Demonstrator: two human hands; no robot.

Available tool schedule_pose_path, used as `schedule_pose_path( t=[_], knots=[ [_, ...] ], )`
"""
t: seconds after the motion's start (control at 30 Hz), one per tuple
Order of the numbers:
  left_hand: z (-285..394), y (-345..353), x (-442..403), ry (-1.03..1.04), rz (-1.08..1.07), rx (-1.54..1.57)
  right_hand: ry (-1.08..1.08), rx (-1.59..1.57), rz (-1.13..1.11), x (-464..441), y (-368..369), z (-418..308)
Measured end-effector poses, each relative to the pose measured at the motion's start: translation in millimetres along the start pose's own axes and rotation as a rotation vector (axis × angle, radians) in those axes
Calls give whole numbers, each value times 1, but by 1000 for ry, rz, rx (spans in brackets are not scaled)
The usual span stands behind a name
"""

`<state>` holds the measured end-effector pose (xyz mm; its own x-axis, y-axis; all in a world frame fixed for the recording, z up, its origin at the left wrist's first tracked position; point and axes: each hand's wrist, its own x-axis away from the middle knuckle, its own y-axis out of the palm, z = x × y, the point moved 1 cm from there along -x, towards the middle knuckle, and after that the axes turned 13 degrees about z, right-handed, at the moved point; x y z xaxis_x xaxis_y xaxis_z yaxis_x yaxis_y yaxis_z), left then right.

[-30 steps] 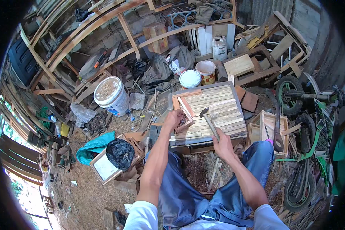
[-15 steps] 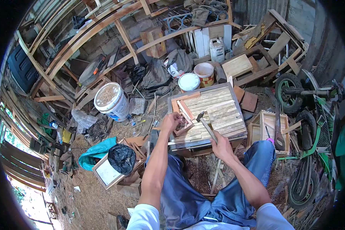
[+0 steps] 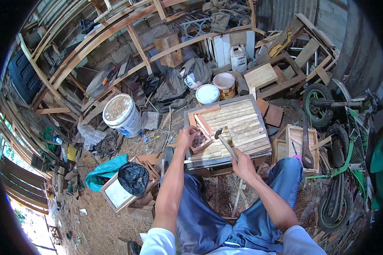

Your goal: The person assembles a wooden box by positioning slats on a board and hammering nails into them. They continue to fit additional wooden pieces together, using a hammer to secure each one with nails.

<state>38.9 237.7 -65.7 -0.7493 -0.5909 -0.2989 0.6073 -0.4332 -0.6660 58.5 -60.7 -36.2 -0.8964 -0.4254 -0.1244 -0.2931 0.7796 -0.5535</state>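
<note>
My left hand (image 3: 186, 137) is at a small wooden tray (image 3: 206, 143) holding small dark pieces, perhaps nails, too small to be sure. Its thumb and fingers are pinched together over the tray's left side; what they hold, if anything, is hidden. In my right hand (image 3: 243, 166) is a hammer (image 3: 228, 147), gripped low on the handle, its dark head raised toward the tray. Beneath both lies a slatted wooden panel (image 3: 245, 125) in a darker frame, serving as a work surface. A reddish wooden strip (image 3: 205, 124) lies on it, just beyond the tray.
Past the panel stand a white-lidded bucket (image 3: 207, 93) and an open paint bucket (image 3: 224, 82). On the left are a large white bucket (image 3: 123, 114) and a frame with a black plastic bag (image 3: 134, 177). Wooden boxes (image 3: 302, 142) and a green bike (image 3: 349, 148) are at the right.
The hammer head has dipped slightly and swung a little left toward the tray. My left hand stays at the tray, with only slight finger movement. The whole view has shifted a touch.
</note>
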Motion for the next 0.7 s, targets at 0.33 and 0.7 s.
schedule_pose_path(
  t=[0.33, 0.7],
  knots=[
    [6, -2, 8, 24, 28, 2, -30, 4, 19, 3, 2, 1],
    [-3, 9, 7, 43, -102, -335, -21, -7, 48, 3, -3, 3]
  ],
)
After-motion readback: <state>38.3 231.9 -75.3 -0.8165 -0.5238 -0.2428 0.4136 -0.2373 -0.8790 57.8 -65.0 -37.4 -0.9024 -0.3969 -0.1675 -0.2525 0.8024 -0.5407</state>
